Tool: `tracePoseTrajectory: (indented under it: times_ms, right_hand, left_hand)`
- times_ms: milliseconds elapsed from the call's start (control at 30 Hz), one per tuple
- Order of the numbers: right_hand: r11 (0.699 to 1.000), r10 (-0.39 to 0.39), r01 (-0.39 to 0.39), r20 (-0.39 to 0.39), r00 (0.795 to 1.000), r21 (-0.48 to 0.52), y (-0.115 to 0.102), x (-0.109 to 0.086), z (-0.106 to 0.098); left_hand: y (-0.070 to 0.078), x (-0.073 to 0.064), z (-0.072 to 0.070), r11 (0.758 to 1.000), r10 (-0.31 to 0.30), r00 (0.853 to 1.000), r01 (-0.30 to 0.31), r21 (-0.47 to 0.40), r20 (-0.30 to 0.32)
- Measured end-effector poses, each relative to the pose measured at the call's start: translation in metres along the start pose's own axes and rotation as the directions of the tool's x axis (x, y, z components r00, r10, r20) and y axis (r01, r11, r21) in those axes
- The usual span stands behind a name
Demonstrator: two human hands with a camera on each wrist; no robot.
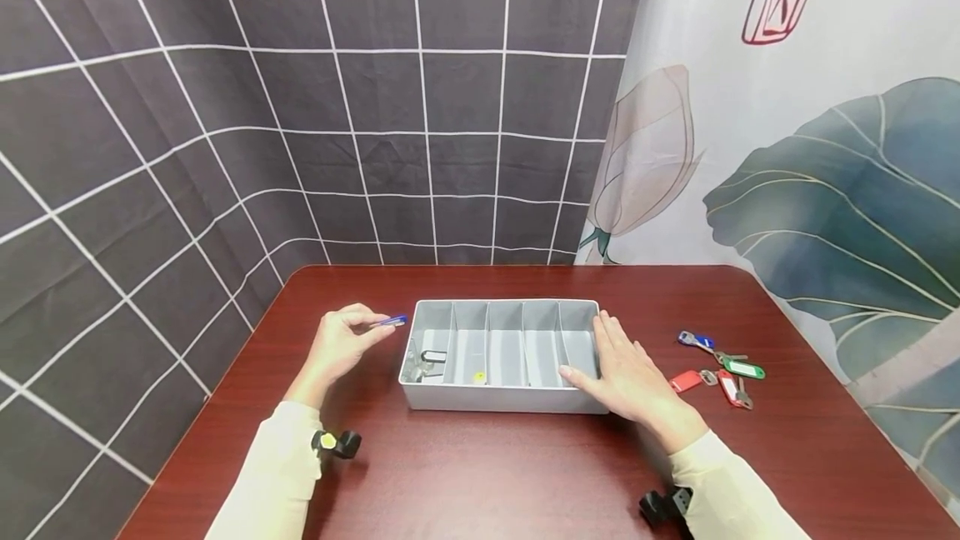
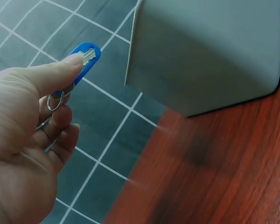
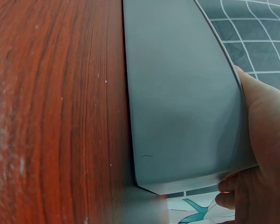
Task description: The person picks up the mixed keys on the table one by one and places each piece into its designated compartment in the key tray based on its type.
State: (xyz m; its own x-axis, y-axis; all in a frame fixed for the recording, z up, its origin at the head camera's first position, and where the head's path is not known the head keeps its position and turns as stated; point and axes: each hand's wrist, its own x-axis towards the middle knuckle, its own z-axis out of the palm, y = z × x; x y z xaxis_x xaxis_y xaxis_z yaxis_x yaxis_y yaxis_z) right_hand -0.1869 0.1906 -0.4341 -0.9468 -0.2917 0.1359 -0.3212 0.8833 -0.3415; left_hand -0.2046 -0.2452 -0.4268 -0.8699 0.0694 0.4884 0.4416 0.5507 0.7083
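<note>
My left hand (image 1: 341, 344) pinches a key with a blue tag (image 2: 92, 52) between thumb and fingers, just left of the grey divided tray (image 1: 502, 398). A metal ring (image 2: 55, 101) hangs under the thumb in the left wrist view. The right hand (image 1: 626, 369) holds the tray's right end: its thumb lies over the front rim and the other fingers lie along the end wall. In the tray's leftmost compartment are a black-edged tag (image 1: 433, 356) and metal keys. Something small and yellow (image 1: 479, 377) shows in the second compartment.
Right of the tray lie several tagged keys: a blue tag (image 1: 702, 342), a green tag (image 1: 746, 369), a red tag (image 1: 685, 381) and another red tag (image 1: 728, 388). The red-brown table (image 1: 465, 473) ends at a dark checked curtain (image 1: 465, 90).
</note>
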Motion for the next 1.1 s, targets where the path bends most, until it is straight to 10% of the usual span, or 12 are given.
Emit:
tracePoseTrajectory:
  times_ms: [400,700,1100]
  right_hand:
    - [1.000,0.002,-0.002,0.006,1.000,-0.003,0.001,0.002,0.000]
    - [1.000,0.006,-0.006,0.002,1.000,0.006,0.001,0.000,0.000]
    - [1.000,0.000,0.000,-0.005,1.000,0.000,0.001,0.000,0.000]
  left_hand:
    - [0.021,0.007,0.005,0.999,0.004,1.000,-0.003,-0.054,0.008]
    - [0.070,0.008,0.012,0.998,0.051,0.999,-0.050,-0.049,0.020]
    - [0.051,0.018,0.045,0.984,0.104,0.994,-0.097,-0.148,0.042]
